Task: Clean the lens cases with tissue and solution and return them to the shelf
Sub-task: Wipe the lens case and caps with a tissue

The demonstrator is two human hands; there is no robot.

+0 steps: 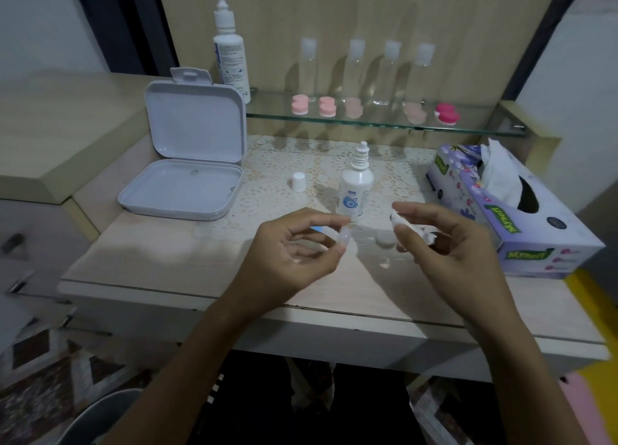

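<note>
Above tabletop (140, 260) front edge: left hand (294, 250) pinching small translucent lens case part (344, 239) between thumb and fingertips, blurred, exact piece unclear. Right hand (444, 240) grip clamped on wad of tissue (414, 228), a gap between it and the case. Loose white lens case cap (385, 241) lying on tabletop between the hands. Uncapped solution bottle (356, 185) upright just behind, bottle cap (298, 181) beside it. Five more lens cases (327, 106) on glass shelf (468, 127). Tissue box (521, 223) at right. Risks, judged: slick wet case slipping from a light pinch; elbow or wrist knocking open bottle and spilling solution; loose cap rolling off front edge; tissue shedding lint into the wells.
</note>
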